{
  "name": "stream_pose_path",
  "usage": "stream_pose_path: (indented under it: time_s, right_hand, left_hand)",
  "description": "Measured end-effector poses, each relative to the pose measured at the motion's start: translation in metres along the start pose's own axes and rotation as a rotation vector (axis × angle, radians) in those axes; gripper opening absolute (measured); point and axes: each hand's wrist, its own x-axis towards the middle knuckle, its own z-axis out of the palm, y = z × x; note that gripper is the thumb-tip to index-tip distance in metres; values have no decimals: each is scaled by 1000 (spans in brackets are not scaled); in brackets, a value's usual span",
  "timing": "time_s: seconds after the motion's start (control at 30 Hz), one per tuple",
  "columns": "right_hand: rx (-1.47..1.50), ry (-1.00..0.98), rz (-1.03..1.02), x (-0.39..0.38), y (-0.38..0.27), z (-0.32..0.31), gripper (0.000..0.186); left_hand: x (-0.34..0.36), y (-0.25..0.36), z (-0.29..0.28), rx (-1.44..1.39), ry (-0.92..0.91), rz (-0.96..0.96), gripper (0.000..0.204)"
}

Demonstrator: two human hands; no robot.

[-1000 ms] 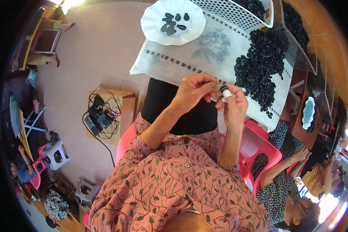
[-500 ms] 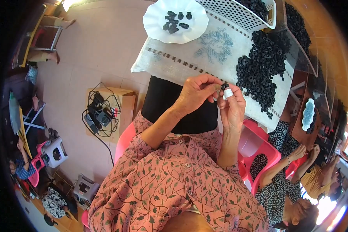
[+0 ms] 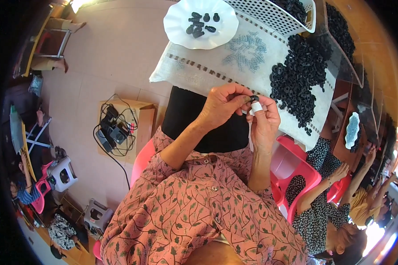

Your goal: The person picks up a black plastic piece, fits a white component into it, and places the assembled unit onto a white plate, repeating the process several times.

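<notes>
Bracing the small black molded piece (image 3: pixel 254 98) in the pinching fingers of the right hand (image 3: pixel 265 120) should let the left hand (image 3: pixel 224 106), pinched at its edge, work precisely.

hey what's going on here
A person's bare left hand and right hand hold a small black part together, by the near edge of a white patterned cloth. A heap of small black parts lies on the cloth to the right. Farther off are a white wavy-rimmed plate with several black pieces and a white perforated basket holding more.
</notes>
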Motion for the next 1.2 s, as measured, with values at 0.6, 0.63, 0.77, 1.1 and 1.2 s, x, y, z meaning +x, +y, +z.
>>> stream_pose_path:
  time_s: [0.6,0.63,0.77,1.1,1.2]
  right_hand:
    - [-110,-17,-19,-19,-1,-5,17]
    - [-49,-44,2,-19,0,-5,17]
    - [48,-67,57,-18,-2,-4,16]
    - [-8,-61,121,-18,0,-1,19]
    - [-78,-44,85,-18,1,-2,19]
  left_hand:
    - [-3,6,-14,71,-139,-46,9]
    - [-3,5,-14,60,-143,-57,10]
    - [-4,6,-11,28,-147,-59,12]
    - [-5,-1,1,-2,-104,3,12]
    - [-5,-6,3,-21,-91,22,11]
